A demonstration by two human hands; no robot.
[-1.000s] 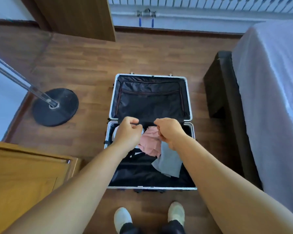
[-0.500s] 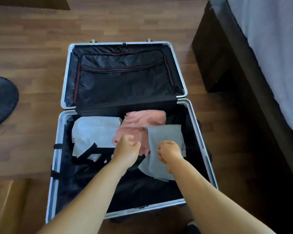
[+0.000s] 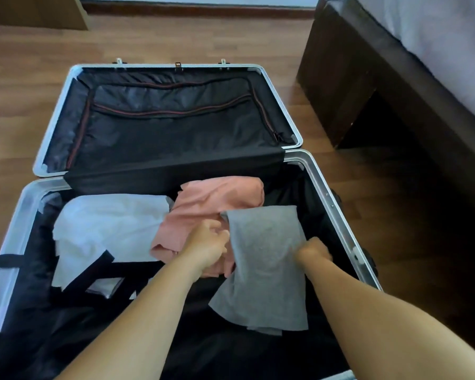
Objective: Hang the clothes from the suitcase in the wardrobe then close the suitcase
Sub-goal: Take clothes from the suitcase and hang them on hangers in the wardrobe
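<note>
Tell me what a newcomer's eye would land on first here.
The open silver-framed suitcase with black lining fills the wooden floor. In its near half lie a white garment at left, a crumpled pink garment in the middle and a grey folded garment at right, flanked by the left hand and right hand.

This is a bedroom in a home; a bed (image 3: 436, 37) with a pale sheet stands off to the right of the hands; the floor (image 3: 176, 42) is brown wood; an open suitcase (image 3: 307, 160) lies under the hands.
</note>
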